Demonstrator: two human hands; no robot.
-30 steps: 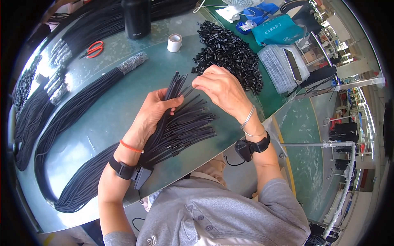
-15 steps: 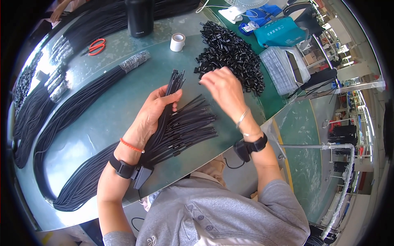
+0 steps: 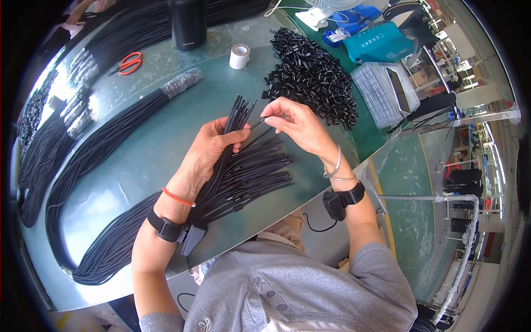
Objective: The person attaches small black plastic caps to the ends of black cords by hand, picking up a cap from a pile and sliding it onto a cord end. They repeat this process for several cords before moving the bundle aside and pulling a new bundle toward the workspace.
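My left hand (image 3: 214, 143) is wrapped round a bundle of thin black cables (image 3: 239, 112), whose ends stick up past the thumb. My right hand (image 3: 301, 126) is closed in a pinch on a single black cable (image 3: 256, 124) that slants out of the bundle toward its fingertips. Whether a small sleeve sits at that tip is too small to tell. Below the hands more cable ends (image 3: 265, 176) fan out rightward over the table, several with short black sleeves on them. Beyond my right hand lies a heap of short black tube pieces (image 3: 312, 80).
A second cable bundle (image 3: 133, 119) with a wrapped end curves along the left. Red-handled scissors (image 3: 130, 63), a black bottle (image 3: 188, 25) and a white tape roll (image 3: 239, 57) stand or lie farther back. At right are a teal bag (image 3: 381, 43) and a clear plastic case (image 3: 376, 94).
My right hand has come down and left from beside the tube heap, and its fingers now pinch one cable at the bundle. My left hand keeps its hold, almost unmoved.
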